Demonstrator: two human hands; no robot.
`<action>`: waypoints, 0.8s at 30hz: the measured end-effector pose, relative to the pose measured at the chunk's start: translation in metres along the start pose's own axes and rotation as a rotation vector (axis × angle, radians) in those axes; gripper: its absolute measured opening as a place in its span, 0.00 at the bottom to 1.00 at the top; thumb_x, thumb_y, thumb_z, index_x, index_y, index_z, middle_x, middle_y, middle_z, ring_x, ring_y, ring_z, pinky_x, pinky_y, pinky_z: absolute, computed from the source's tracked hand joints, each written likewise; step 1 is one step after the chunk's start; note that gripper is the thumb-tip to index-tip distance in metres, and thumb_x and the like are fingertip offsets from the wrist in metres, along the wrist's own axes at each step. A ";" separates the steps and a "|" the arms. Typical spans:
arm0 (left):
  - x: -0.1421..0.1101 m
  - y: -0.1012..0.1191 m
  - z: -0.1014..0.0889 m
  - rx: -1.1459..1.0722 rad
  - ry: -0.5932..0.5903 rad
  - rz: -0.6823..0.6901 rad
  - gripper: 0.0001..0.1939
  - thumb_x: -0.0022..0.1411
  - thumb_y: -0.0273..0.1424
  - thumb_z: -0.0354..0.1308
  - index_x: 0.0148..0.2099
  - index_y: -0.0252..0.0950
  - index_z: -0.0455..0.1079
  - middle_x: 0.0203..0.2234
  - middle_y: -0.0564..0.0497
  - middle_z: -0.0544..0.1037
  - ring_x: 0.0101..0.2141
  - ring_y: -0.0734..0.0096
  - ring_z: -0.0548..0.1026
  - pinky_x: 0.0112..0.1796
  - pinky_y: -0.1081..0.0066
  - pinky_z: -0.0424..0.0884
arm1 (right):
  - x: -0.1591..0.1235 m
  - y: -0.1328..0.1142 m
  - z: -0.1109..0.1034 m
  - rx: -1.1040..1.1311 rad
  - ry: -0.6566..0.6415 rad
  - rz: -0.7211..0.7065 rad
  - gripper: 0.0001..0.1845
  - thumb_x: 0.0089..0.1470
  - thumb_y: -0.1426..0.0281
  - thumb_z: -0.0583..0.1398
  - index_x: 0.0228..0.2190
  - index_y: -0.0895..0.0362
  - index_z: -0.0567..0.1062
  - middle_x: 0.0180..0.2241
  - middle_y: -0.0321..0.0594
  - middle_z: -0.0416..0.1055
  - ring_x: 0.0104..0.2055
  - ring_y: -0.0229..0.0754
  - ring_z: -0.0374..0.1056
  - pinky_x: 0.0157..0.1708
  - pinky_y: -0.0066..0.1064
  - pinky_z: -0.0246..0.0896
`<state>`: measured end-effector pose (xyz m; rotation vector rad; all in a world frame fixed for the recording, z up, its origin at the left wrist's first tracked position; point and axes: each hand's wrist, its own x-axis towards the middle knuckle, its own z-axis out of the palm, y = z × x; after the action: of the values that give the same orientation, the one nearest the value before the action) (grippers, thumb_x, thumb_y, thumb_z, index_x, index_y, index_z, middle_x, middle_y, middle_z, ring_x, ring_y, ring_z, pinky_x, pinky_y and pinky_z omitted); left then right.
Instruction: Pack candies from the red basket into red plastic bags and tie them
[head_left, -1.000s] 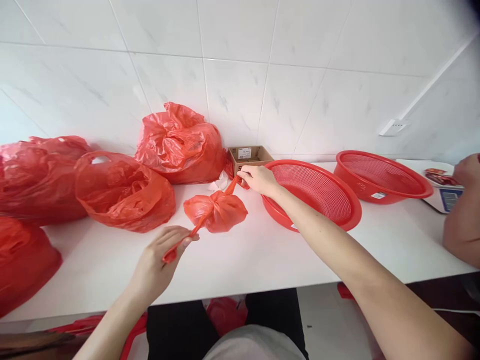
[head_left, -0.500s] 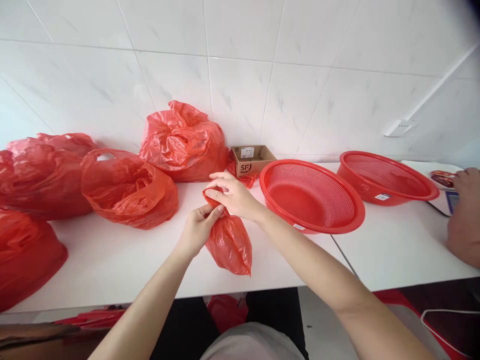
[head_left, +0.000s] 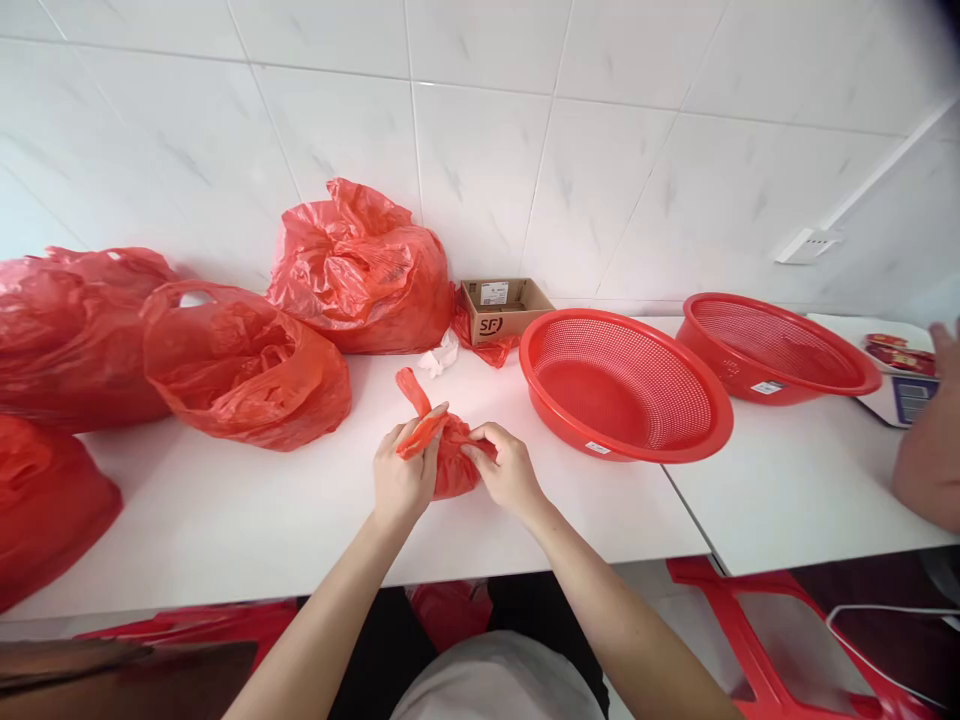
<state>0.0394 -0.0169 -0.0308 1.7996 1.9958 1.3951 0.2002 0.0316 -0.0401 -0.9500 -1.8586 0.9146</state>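
A small red plastic bag (head_left: 454, 474) sits on the white table in front of me, its body bunched up between my hands. My left hand (head_left: 403, 478) is closed round the bag's gathered neck, with a twisted strip of plastic sticking up past the thumb. On the other side my right hand (head_left: 511, 470) pinches a piece of the same bag between thumb and fingers. What the bag contains is hidden. Just beyond the hands lies a crumpled white tissue (head_left: 440, 355).
Red plastic bags, one large and full (head_left: 360, 275) and one open (head_left: 247, 375), stand left. A small cardboard box (head_left: 504, 322) is at the wall. Two red colanders (head_left: 626, 385) (head_left: 780, 350) stand right. Beyond them, another person's hand (head_left: 946, 365) is by a scale (head_left: 911, 400).
My hands have moved apart and lower. The bag's body, stretched toward me before, is now bunched between them. The white tissue has come into sight. The other person's hand has shifted off the scale's packets.
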 end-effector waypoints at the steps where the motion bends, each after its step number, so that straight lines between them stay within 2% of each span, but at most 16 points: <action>1: 0.000 -0.006 0.003 0.041 0.003 0.018 0.20 0.69 0.35 0.46 0.57 0.43 0.73 0.33 0.48 0.80 0.33 0.65 0.75 0.34 0.68 0.67 | 0.001 0.003 -0.001 -0.007 0.009 -0.003 0.05 0.58 0.69 0.56 0.31 0.54 0.71 0.33 0.37 0.73 0.35 0.41 0.69 0.37 0.32 0.63; 4: 0.000 -0.022 0.007 0.135 0.008 0.066 0.21 0.70 0.35 0.44 0.57 0.41 0.73 0.28 0.50 0.80 0.23 0.70 0.71 0.25 0.71 0.61 | 0.003 0.017 -0.006 -0.026 0.039 0.018 0.05 0.57 0.69 0.57 0.30 0.54 0.71 0.32 0.38 0.73 0.35 0.41 0.69 0.37 0.32 0.64; 9: -0.001 -0.040 0.006 0.244 0.041 0.098 0.20 0.70 0.35 0.45 0.52 0.39 0.76 0.32 0.48 0.83 0.22 0.71 0.73 0.25 0.71 0.61 | 0.000 0.036 -0.025 -0.023 0.072 0.094 0.05 0.56 0.68 0.57 0.29 0.55 0.70 0.34 0.40 0.74 0.38 0.43 0.72 0.41 0.36 0.68; 11: -0.002 -0.042 0.008 0.271 0.054 0.099 0.19 0.70 0.35 0.46 0.51 0.39 0.77 0.31 0.48 0.83 0.23 0.69 0.74 0.26 0.70 0.61 | -0.001 0.031 -0.029 -0.039 0.052 0.089 0.04 0.55 0.68 0.58 0.34 0.55 0.72 0.41 0.43 0.75 0.44 0.44 0.72 0.47 0.38 0.67; 12: -0.002 -0.041 0.010 0.280 0.060 0.102 0.19 0.70 0.34 0.46 0.51 0.38 0.77 0.30 0.47 0.83 0.24 0.67 0.74 0.27 0.70 0.62 | -0.001 0.026 -0.029 -0.061 0.039 0.062 0.09 0.55 0.67 0.59 0.39 0.55 0.72 0.47 0.45 0.73 0.50 0.45 0.70 0.51 0.40 0.65; 15: -0.001 -0.037 0.017 0.286 0.056 0.123 0.20 0.70 0.33 0.46 0.54 0.37 0.75 0.33 0.44 0.83 0.34 0.61 0.77 0.36 0.65 0.66 | 0.002 0.016 -0.020 -0.199 0.002 -0.094 0.26 0.58 0.65 0.58 0.58 0.53 0.65 0.61 0.47 0.61 0.64 0.47 0.57 0.62 0.45 0.53; 17: 0.002 -0.034 0.022 0.279 0.032 0.137 0.20 0.70 0.33 0.45 0.56 0.37 0.74 0.37 0.43 0.83 0.43 0.56 0.76 0.44 0.60 0.66 | 0.006 0.018 -0.009 -0.322 -0.030 -0.169 0.26 0.62 0.63 0.55 0.60 0.54 0.63 0.64 0.49 0.58 0.67 0.49 0.51 0.64 0.48 0.49; 20: 0.009 -0.034 0.028 0.258 -0.023 0.137 0.20 0.70 0.32 0.44 0.56 0.37 0.73 0.42 0.44 0.82 0.50 0.56 0.73 0.50 0.57 0.64 | 0.013 0.034 0.009 -0.470 -0.104 -0.142 0.25 0.65 0.60 0.51 0.59 0.56 0.67 0.63 0.51 0.59 0.67 0.54 0.51 0.63 0.54 0.49; 22: 0.013 -0.037 0.031 0.244 -0.064 0.115 0.18 0.70 0.32 0.44 0.50 0.37 0.75 0.40 0.44 0.82 0.48 0.59 0.74 0.49 0.58 0.67 | 0.014 0.044 0.017 -0.530 -0.156 -0.101 0.26 0.65 0.59 0.50 0.59 0.58 0.67 0.62 0.52 0.61 0.66 0.56 0.53 0.63 0.56 0.49; 24: 0.015 -0.041 0.033 0.235 -0.100 0.069 0.16 0.70 0.34 0.46 0.41 0.35 0.75 0.34 0.46 0.80 0.39 0.64 0.76 0.43 0.61 0.70 | 0.014 0.050 0.021 -0.574 -0.190 -0.084 0.27 0.66 0.58 0.50 0.59 0.60 0.67 0.62 0.52 0.61 0.66 0.58 0.53 0.63 0.57 0.47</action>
<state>0.0260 0.0189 -0.0702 2.0068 2.1400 1.1005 0.1892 0.0613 -0.0857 -1.1357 -2.3687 0.4292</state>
